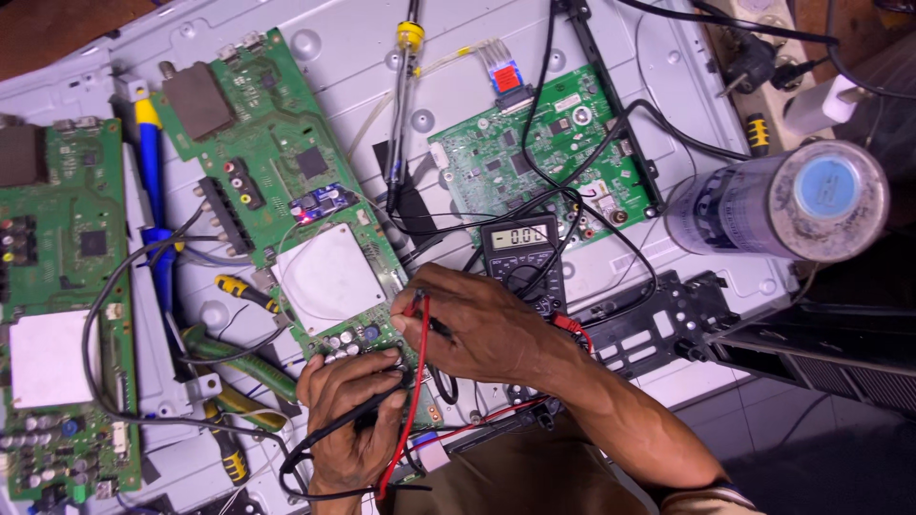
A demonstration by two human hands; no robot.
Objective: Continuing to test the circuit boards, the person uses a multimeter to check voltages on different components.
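Observation:
My right hand (477, 329) pinches a red test probe (418, 381), its tip on the lower edge of a long green circuit board (286, 172). The red lead runs down past my wrist. My left hand (348, 415) grips a black test probe (367, 408) against the same board, close to a cluster of small capacitors (345, 340). Both hands sit side by side at the board's near end. A black digital multimeter (520, 253) with a lit display lies just behind my right hand.
A second green board (544, 157) lies upper right, a third (57, 305) at far left, all on a grey metal panel (343, 57). A soldering iron (405, 105), blue-handled screwdriver (153, 200), pliers (243, 291), a spray can (778, 200) and power strip (763, 38) surround them.

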